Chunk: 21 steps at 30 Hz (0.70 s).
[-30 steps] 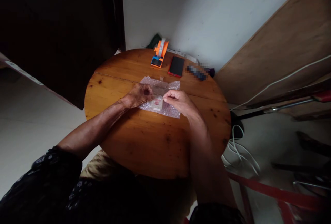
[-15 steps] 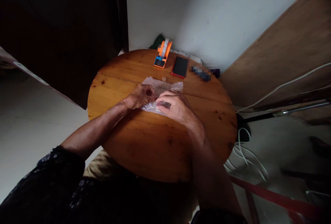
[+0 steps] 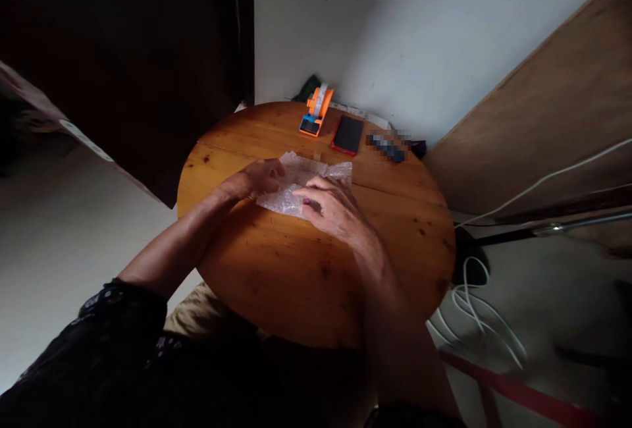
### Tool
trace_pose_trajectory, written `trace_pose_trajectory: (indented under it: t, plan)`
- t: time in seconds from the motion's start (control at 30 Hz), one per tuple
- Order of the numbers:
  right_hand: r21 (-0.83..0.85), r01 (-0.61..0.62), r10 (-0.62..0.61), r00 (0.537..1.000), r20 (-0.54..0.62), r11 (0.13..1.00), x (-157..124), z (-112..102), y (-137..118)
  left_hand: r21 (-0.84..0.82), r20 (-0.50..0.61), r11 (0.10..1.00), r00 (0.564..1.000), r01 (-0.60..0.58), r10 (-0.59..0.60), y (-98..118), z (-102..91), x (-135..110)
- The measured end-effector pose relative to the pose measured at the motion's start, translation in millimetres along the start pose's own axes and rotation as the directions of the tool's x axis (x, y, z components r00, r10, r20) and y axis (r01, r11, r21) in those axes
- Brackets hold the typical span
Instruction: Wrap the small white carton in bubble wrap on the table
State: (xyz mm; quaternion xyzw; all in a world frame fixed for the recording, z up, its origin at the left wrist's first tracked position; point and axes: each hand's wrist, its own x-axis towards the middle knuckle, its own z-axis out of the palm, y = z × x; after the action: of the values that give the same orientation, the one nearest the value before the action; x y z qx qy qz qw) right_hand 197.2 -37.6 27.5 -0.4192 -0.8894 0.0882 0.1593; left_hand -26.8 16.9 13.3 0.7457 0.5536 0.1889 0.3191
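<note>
A sheet of clear bubble wrap point(image 3: 284, 201) lies across the middle of the round wooden table, its upper edge crumpled on the right. My left hand point(image 3: 265, 178) is at the sheet's left edge, fingers curled and smeared by motion, so whether they grip the plastic is unclear. Over the right part of the sheet rests my right hand point(image 3: 336, 207), thumb and fingers apart and bent, fingertips touching or just above the wrap. Just beyond the sheet's top edge is a small piece of tape point(image 3: 316, 156).
Toward the back of the wooden table point(image 3: 296, 270) stand an orange tape dispenser point(image 3: 318, 108), a phone with a red edge point(image 3: 347, 135) and a dark, pixelated object point(image 3: 388, 147). A white wall rises behind. White cable point(image 3: 474, 303) coils on the floor at right.
My left hand has moved left, away from my right hand, uncovering more bubble wrap between them. My right thumb and fingers have spread apart. The view has shifted slightly.
</note>
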Motion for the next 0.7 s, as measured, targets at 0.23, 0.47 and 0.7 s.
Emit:
trace_pose_trajectory:
  t: [0.23, 0.47, 0.7]
  plan:
    - [-0.141, 0.003, -0.009, 0.999, -0.039, 0.99, 1, 5, -6, 0.038, -0.115, 0.99, 0.985, 0.135, -0.129, -7, -6.7, -26]
    - [-0.191, -0.009, 0.002, 0.999, -0.039, 0.982, 3, 5, -11, -0.359, 0.101, 0.843, 0.914, 0.401, -0.392, 7, -1.7, -44]
    - [-0.175, -0.025, 0.02, 0.999, -0.034, 0.984, 4, 7, -11, -0.659, 0.082, 0.678, 0.927, 0.325, -0.365, 19, 16.7, -36]
